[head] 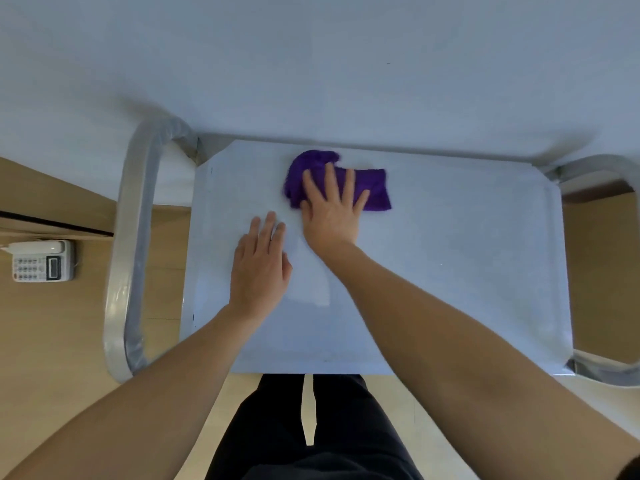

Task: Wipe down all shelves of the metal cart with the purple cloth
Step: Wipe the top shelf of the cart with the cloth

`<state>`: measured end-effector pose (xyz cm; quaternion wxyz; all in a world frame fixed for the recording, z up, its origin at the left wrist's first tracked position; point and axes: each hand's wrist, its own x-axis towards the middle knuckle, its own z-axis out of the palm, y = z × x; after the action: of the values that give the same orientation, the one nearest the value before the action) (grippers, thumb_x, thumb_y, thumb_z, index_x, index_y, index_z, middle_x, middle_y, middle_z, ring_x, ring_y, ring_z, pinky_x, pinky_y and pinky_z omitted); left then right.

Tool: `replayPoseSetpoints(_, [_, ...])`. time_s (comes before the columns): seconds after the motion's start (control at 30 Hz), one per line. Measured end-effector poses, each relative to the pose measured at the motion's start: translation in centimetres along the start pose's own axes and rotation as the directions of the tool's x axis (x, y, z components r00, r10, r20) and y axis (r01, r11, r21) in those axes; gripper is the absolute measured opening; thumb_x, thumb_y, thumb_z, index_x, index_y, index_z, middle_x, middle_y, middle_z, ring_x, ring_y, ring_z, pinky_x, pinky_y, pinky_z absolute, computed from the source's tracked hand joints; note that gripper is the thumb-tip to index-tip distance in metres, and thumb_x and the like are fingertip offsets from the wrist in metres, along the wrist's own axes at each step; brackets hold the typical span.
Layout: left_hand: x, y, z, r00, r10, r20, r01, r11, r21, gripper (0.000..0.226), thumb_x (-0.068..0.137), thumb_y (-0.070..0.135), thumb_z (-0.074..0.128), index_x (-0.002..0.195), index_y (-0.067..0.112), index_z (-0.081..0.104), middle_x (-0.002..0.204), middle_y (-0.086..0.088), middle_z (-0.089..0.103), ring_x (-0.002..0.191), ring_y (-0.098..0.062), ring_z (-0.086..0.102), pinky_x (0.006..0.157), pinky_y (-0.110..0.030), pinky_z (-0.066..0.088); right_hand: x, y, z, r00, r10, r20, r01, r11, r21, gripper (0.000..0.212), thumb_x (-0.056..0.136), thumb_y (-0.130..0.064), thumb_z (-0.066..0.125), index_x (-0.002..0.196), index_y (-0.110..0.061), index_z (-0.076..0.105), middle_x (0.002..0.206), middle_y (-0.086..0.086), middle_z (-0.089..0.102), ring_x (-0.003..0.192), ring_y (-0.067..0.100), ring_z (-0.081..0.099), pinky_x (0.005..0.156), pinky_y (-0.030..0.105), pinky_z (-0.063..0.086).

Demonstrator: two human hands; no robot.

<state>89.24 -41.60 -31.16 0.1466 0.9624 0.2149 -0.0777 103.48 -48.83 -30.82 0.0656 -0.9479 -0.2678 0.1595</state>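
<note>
- On the top shelf (450, 271) of the metal cart (375, 258), toward its far edge and a little left of centre, lies the purple cloth (372, 188), bunched and rumpled rather than laid flat.
- The right hand (332, 216) lies palm-down on the cloth, fingers spread wide and stretched toward the far edge; they press flat on the fabric and do not pinch it.
- Cloth shows beyond the fingertips, to the left of the thumb and out to the right of the little finger.
- The left hand (259, 268) rests flat on the bare shelf just beside the right wrist, nearer the person, with its fingers straight and held close together, touching no cloth.
- Both forearms are bare and reach in from the near edge of the cart.
- A curved metal handle (130, 254) stands at the left end of the cart, and a second handle (602, 168) at the right end.
- Beyond the far edge is a pale wall (311, 64).
- To the left, well apart from the cart, a white desk telephone (41, 260) sits on a wood-coloured surface (45, 323).
- Dark trousers (277, 427) show below the near edge of the shelf.
</note>
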Motion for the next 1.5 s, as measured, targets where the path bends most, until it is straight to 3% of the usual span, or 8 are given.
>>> replayPoseSetpoints(0.17, [-0.7,-0.2,0.8,1.000,0.023,-0.019,-0.023,1.000,0.000,0.053,0.099,0.018,0.042,0.149,0.007,0.030,0.158,-0.014,0.025,0.148,-0.032,0.016,0.118,-0.048,0.024,-0.1,1.5,-0.1,0.945,-0.327,0.030,0.328,0.937,-0.119,0.051,0.101,-0.047,0.032,0.150,-0.043,0.022,0.162,-0.003,0.017,0.150,0.029,0.007,0.116,0.062,0.006])
replayPoseSetpoints(0.47, [-1.2,-0.5,2.2,0.998,0.049,-0.047,-0.046,0.998,0.049,0.056,0.102,0.027,0.024,0.154,0.008,0.013,0.162,-0.011,0.006,0.150,-0.030,0.005,0.120,-0.046,0.016,1.2,4.4,-1.1,0.981,0.187,-0.051,-0.186,0.982,0.031,0.054,0.099,-0.041,0.035,0.151,-0.043,0.019,0.163,-0.004,0.008,0.150,0.032,-0.001,0.115,0.065,-0.001])
replayPoseSetpoints(0.73, [-1.6,-1.1,2.2,0.998,0.050,-0.045,-0.048,0.998,0.041,0.056,0.102,0.028,0.027,0.154,0.009,0.015,0.162,-0.012,0.010,0.150,-0.030,0.005,0.121,-0.046,0.015,-0.4,0.2,0.9,0.959,-0.280,-0.041,0.276,0.958,-0.075,0.048,0.099,-0.046,0.036,0.147,-0.044,0.031,0.159,-0.004,0.026,0.149,0.027,0.014,0.116,0.061,0.007])
replayPoseSetpoints(0.93, [-1.6,-1.2,1.6,0.998,0.064,-0.027,-0.065,0.997,-0.044,0.057,0.100,0.028,0.038,0.153,0.010,0.023,0.162,-0.010,0.011,0.150,-0.027,0.008,0.120,-0.041,0.020,1.1,6.8,-1.1,0.983,0.155,-0.094,-0.152,0.987,0.044,0.050,0.099,-0.044,0.036,0.148,-0.047,0.025,0.162,-0.006,0.017,0.150,0.025,0.006,0.117,0.061,0.003])
replayPoseSetpoints(1.07, [-3.2,-2.2,1.4,1.000,0.001,-0.006,-0.001,0.998,-0.065,0.058,0.098,0.025,0.044,0.151,0.008,0.026,0.162,-0.008,0.013,0.149,-0.026,0.011,0.117,-0.043,0.027,0.9,2.3,-0.6,0.956,0.287,-0.058,-0.281,0.955,0.093,0.054,0.099,-0.038,0.035,0.151,-0.043,0.019,0.163,-0.005,0.008,0.150,0.030,-0.002,0.115,0.063,-0.002])
replayPoseSetpoints(1.17, [-5.0,-2.8,1.4,0.999,-0.032,0.000,0.032,0.997,-0.067,0.059,0.098,0.024,0.045,0.151,0.008,0.025,0.162,-0.008,0.013,0.150,-0.025,0.010,0.117,-0.044,0.026,-0.4,-3.0,0.6,0.999,0.051,-0.006,-0.051,0.999,0.012,0.056,0.099,-0.038,0.037,0.151,-0.041,0.018,0.164,-0.004,0.005,0.149,0.033,-0.004,0.114,0.065,-0.003])
replayPoseSetpoints(1.3, [-7.0,-3.0,1.2,0.996,-0.085,0.020,0.086,0.993,-0.079,0.062,0.097,0.025,0.049,0.152,0.008,0.024,0.162,-0.008,0.010,0.150,-0.025,0.008,0.119,-0.045,0.022,-2.5,-6.5,1.9,0.946,-0.308,0.102,0.319,0.942,-0.109,0.053,0.102,-0.041,0.031,0.152,-0.040,0.014,0.164,-0.003,0.007,0.150,0.031,-0.003,0.116,0.062,-0.001])
replayPoseSetpoints(1.5, [-8.4,-3.1,1.1,0.997,-0.070,0.045,0.074,0.993,-0.095,0.062,0.096,0.023,0.049,0.151,0.006,0.025,0.162,-0.009,0.011,0.149,-0.027,0.010,0.118,-0.046,0.024,-2.4,-0.5,0.5,0.976,-0.216,0.000,0.216,0.976,-0.029,0.051,0.098,-0.043,0.038,0.147,-0.046,0.027,0.161,-0.007,0.018,0.150,0.023,0.007,0.118,0.057,0.005])
